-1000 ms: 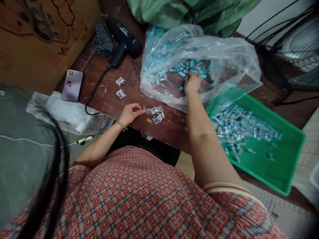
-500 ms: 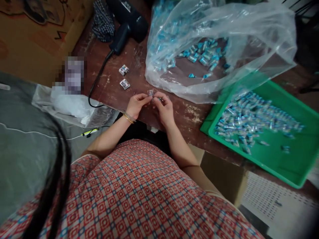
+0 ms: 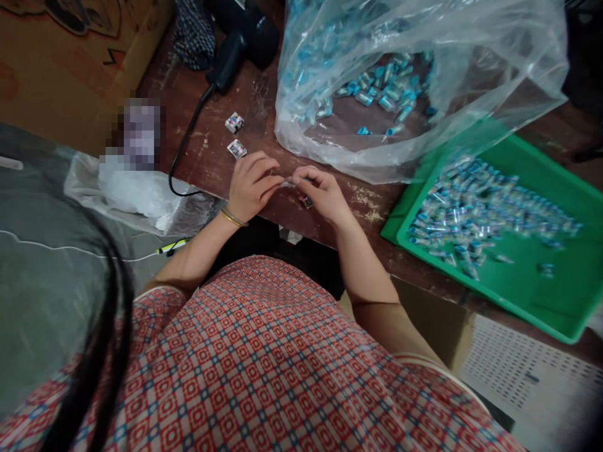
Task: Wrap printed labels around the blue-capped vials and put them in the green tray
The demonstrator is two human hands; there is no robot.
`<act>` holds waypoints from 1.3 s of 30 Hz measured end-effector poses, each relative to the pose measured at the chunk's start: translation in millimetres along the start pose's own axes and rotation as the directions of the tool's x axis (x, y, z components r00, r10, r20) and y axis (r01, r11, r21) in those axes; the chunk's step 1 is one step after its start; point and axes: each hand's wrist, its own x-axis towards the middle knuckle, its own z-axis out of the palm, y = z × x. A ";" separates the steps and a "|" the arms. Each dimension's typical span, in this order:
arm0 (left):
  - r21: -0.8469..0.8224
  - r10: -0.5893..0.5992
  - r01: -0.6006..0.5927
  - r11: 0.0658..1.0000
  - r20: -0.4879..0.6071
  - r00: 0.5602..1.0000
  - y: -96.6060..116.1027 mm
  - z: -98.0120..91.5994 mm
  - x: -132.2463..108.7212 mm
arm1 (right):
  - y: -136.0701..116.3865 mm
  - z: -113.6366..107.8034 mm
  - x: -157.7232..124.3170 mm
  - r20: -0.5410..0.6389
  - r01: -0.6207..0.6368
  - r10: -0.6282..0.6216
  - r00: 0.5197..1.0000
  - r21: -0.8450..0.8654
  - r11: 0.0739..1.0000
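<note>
Thumb and fingers of my left hand [image 3: 254, 183] are pinched together, and their tips meet those of my right hand [image 3: 324, 193] over the table's front edge. A small translucent scrap [image 3: 286, 182] shows between the fingertips, too small to make out. Tucked under my right fingers is a small printed piece [image 3: 307, 202] with a bit of blue near it; the fingers hide most of it. Beyond my left hand lie two small printed stacks [image 3: 234, 122], the nearer one [image 3: 237, 149] close to my fingers.
A clear plastic bag [image 3: 339, 160] with many blue-capped vials [image 3: 389, 100] spreads across the back. At right stands a green bin [image 3: 522, 289] of similar vials [image 3: 471, 213]. A black heat gun [image 3: 230, 59] with its cord [image 3: 176, 157] lies back left, beside a cardboard box [image 3: 70, 81].
Both hands have come nearer and my right hand has shifted right. My left fingers have lifted and fanned over. The clear piece that stood upright between the fingertips no longer shows there.
</note>
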 end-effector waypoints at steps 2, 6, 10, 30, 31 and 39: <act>-0.047 -0.049 0.044 0.998 -0.102 0.994 -2.7 5.9 -1.0 | 1.7 -2.3 -3.0 -0.041 -0.025 0.028 0.999 0.069 0.997; -0.353 -0.297 0.231 0.907 -0.145 0.944 -7.8 16.8 -4.3 | 3.9 -10.7 -10.0 -0.163 0.022 -0.002 0.987 0.121 0.992; -0.557 -0.476 0.403 0.726 0.017 0.879 -5.6 20.9 -6.2 | -2.3 -12.4 -13.7 -0.166 0.070 -0.051 0.985 0.110 0.991; -0.583 -0.428 0.538 0.608 0.331 0.841 19.2 22.2 -13.1 | -8.9 -0.7 -10.6 -0.124 0.219 -0.214 0.969 0.026 0.975; -0.586 -0.429 0.561 0.584 0.364 0.827 20.9 21.3 -13.1 | -4.2 3.1 -11.9 -0.150 0.234 -0.230 0.962 0.008 0.972; -0.617 -0.439 0.671 0.411 0.511 0.739 22.5 18.1 -16.3 | 18.9 27.7 -41.4 -0.314 0.292 -0.472 0.824 -0.478 0.828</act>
